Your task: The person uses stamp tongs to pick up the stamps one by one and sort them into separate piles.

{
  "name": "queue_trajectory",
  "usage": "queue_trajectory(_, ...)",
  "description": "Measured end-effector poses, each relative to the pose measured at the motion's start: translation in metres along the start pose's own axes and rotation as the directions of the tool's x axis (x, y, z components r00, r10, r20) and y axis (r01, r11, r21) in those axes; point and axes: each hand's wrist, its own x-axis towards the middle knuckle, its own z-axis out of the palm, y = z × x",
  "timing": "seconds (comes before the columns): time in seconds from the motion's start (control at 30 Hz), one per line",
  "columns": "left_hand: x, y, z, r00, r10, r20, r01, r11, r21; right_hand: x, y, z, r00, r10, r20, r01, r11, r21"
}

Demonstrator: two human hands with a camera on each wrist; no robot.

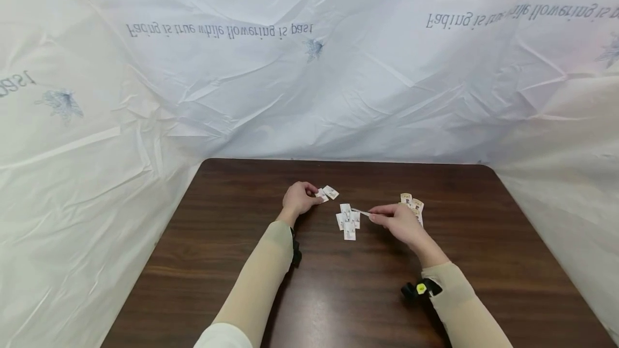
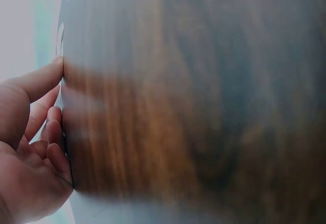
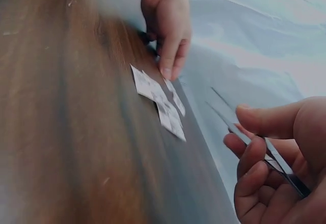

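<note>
My left hand [image 1: 299, 198] is low over the table, with thumb and fingers pinching the edges of a small white printed card [image 1: 321, 195]. A second white card [image 1: 331, 192] lies just right of it. My right hand [image 1: 403, 223] holds a pair of thin metal tweezers [image 3: 275, 158], their tips apart with nothing between them in the right wrist view. In the head view the tweezers point left toward a cluster of white cards [image 1: 350, 231], which overlap in a cross-like layout. The left wrist view shows the left thumb [image 2: 43, 81] down at the table surface.
Behind my right hand lies a group of yellowish printed cards [image 1: 406, 197], partly covered by the hand. The dark wooden table [image 1: 217, 240] ends at a back edge against a white printed sheet [image 1: 314, 95], which also hangs along both sides.
</note>
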Motion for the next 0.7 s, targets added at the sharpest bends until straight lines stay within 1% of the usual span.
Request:
queue_trajectory(0.07, -0.001, 0.001, -0.001, 1.000, 0.005, -0.003, -0.005, 1.000, -0.003, 0.012, -0.006, 0.004, 1.000, -0.029, 0.004, 0.029, 0.999, -0.036)
queue_trajectory(0.2, -0.004, 0.004, -0.004, 1.000, 0.014, -0.006, -0.014, 1.000, 0.005, 0.040, -0.017, 0.012, 0.996, -0.071, 0.053, 0.076, 0.993, -0.095)
queue_trajectory(0.33, -0.007, 0.005, -0.005, 1.000, 0.030, -0.003, -0.030, 1.000, 0.005, 0.060, -0.023, 0.020, 0.994, -0.039, 0.105, 0.051, 0.992, -0.112)
queue_trajectory(0.5, -0.009, 0.003, -0.005, 0.999, 0.045, 0.000, -0.045, 0.999, 0.000, 0.073, -0.025, 0.028, 0.993, 0.009, 0.115, 0.007, 0.991, -0.132)
queue_trajectory(0.7, -0.009, 0.002, -0.006, 0.999, 0.045, -0.007, -0.045, 0.999, 0.003, 0.080, -0.027, 0.031, 0.989, 0.029, 0.143, -0.013, 0.994, -0.110)
